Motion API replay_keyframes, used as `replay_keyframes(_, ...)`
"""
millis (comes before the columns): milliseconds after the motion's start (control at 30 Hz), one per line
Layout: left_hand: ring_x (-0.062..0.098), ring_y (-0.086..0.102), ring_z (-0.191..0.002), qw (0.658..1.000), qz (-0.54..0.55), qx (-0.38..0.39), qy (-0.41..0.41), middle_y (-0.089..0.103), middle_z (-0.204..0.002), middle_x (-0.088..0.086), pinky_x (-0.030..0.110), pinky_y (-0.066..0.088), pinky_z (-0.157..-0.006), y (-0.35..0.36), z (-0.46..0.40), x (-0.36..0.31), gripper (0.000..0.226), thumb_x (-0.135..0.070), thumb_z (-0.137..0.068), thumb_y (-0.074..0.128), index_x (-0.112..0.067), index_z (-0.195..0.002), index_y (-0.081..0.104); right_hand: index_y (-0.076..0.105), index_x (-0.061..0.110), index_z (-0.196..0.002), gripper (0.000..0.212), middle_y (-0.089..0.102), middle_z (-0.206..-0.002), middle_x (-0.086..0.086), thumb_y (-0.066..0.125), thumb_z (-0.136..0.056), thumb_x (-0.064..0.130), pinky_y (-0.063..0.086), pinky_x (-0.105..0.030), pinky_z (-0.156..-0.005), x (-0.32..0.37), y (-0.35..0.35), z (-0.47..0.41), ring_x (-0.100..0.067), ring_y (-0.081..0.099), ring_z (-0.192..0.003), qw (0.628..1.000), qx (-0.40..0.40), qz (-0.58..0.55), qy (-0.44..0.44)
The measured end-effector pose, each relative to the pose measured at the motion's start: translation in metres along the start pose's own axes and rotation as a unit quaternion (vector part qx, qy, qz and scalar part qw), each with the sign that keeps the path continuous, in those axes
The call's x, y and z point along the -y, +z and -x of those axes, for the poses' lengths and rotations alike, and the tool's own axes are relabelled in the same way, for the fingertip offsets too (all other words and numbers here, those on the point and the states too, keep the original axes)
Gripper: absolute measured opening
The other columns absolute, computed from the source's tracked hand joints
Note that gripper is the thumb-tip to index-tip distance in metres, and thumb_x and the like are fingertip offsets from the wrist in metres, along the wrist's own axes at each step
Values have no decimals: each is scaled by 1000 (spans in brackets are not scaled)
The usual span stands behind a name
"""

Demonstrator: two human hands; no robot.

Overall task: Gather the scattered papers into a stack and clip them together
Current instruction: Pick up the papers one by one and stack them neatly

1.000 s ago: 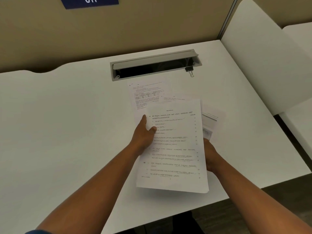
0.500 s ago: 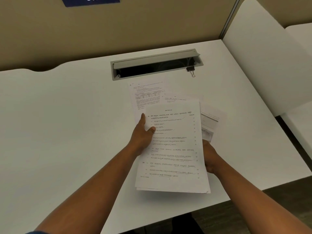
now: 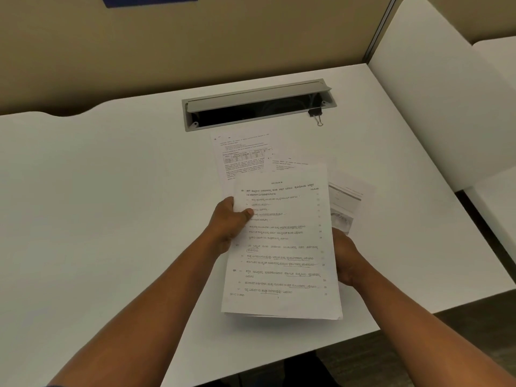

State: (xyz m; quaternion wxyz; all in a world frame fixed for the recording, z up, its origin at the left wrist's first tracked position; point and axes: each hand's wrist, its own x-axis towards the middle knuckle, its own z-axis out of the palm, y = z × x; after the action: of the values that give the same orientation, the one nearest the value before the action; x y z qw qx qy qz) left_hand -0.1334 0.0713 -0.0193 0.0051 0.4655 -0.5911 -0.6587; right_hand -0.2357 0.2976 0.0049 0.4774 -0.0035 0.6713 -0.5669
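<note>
Both hands hold a thin stack of printed papers (image 3: 282,247) just above the white desk (image 3: 111,205), near its front edge. The left hand (image 3: 230,223) grips the stack's left edge, thumb pressed on the top sheet's print and the other fingers tucked underneath. The right hand (image 3: 344,259) sits at the stack's right edge with most of it hidden behind the paper; it appears to be grasping the sheets from below, though the fingers themselves cannot be seen. The top sheet carries numbered lines of text, some underlined by pen, and the edges of a few sheets peek out unevenly at the bottom. Three loose sheets lie flat on the desk beyond the stack: a page with a small table (image 3: 243,156) to the upper left, a second text page (image 3: 293,163) partly covered by the stack, and a page with a grey printed picture (image 3: 349,202) sticking out to the right. At the back of the desk is a grey cable tray (image 3: 257,103) with its flap raised, and a black binder clip (image 3: 315,114) rests at its right front corner, well apart from the papers. A white side panel (image 3: 435,107) stands along the desk's right side.
</note>
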Motion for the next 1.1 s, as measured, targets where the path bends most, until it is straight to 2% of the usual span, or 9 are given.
replay_keyframes(100,20,69,-96,999,-7,-23,22,70,-111,0,28,56,-70,-2,3,-1,25,-14,-95,68,-14,-118,59,69,23,-125,70,72,-121,-15,21,-98,67,60,-47,-84,4,-3,-3,-34,70,-109,984,80,-154,34)
replay_keyframes(233,20,70,-97,999,2,-20,35,71,-113,-1,34,60,-77,-4,1,-3,25,-15,-95,68,-17,-118,58,60,12,-135,43,68,-129,-17,59,-97,32,49,-59,-101,1,-8,-12,-38,66,-116,991,84,-95,40)
replay_keyframes(333,21,71,-98,999,1,-13,47,71,-115,0,40,60,-83,3,0,-7,27,-15,-95,68,-16,-121,59,64,6,-127,37,71,-122,-16,69,-91,10,53,-57,-96,-1,-13,-17,-36,71,-106,999,28,-23,25)
replay_keyframes(533,23,72,-100,998,37,44,7,75,-110,2,40,59,-91,40,-8,-30,18,-27,-101,59,-13,-111,65,68,5,-117,25,76,-107,-16,67,-92,8,63,-36,-70,6,-56,-4,-31,75,-90,997,-75,-14,-28)
replay_keyframes(633,23,61,-110,990,-119,-14,75,65,-123,1,31,53,-91,65,-13,-36,20,-24,-104,49,-16,-118,62,69,4,-115,24,76,-108,-15,67,-92,8,62,-39,-74,0,-92,-1,-32,75,-92,990,-129,-41,-40)
replay_keyframes(700,28,52,-129,958,-260,-18,117,52,-142,6,36,47,-103,81,-19,-33,37,-20,-102,51,-14,-139,53,69,4,-116,24,75,-110,-15,67,-92,8,61,-41,-78,-7,-111,-1,-32,75,-94,985,-158,-50,-45)
replay_keyframes(800,34,43,-131,891,-432,-31,139,44,-140,14,44,44,-103,98,-22,-29,55,-34,-94,62,-10,-141,44,68,4,-118,26,75,-112,-15,66,-93,8,61,-42,-80,-17,-127,-4,-33,74,-96,981,-181,-50,-43)
replay_keyframes(967,35,38,-128,863,-491,-78,90,36,-137,15,47,46,-96,112,-26,-28,95,-60,-72,78,-10,-139,34,68,6,-116,23,75,-109,-13,65,-93,7,62,-36,-71,-28,-135,-10,-29,74,-93,980,-188,-55,-36)
replay_keyframes(1100,36,40,-128,881,-460,-67,90,36,-137,15,46,46,-97,116,-28,-29,96,-52,-72,83,-8,-139,32,68,7,-117,23,76,-106,-10,65,-94,8,62,-33,-66,-33,-134,-14,-27,75,-91,981,-185,-55,-33)
